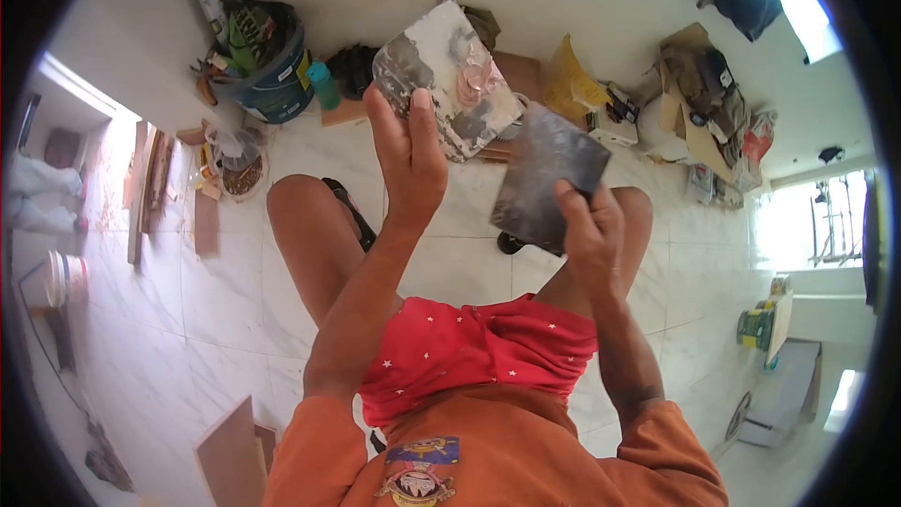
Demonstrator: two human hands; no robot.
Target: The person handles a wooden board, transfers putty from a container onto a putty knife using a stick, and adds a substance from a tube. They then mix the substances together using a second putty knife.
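My left hand (409, 145) holds up a flat board (402, 64) crusted with white and grey material, its fingers against the lower left edge. A pinkish lump of paste (477, 83) sits on the right half of that board. My right hand (593, 230) grips a dark grey flat plate (549, 174), thumb on the near face. The plate's upper left corner is close to the board's lower right edge; whether they touch is hard to tell. Both hands are above the floor, in front of my bent knees.
A dark bucket of tools (272, 84) and a teal bottle (324, 86) stand by the wall. Beyond my right hand are a yellow bag (571, 80) and a full cardboard box (690, 131). Wood strips (145, 192) and a white bucket (68, 279) lie left on the tiles (225, 291).
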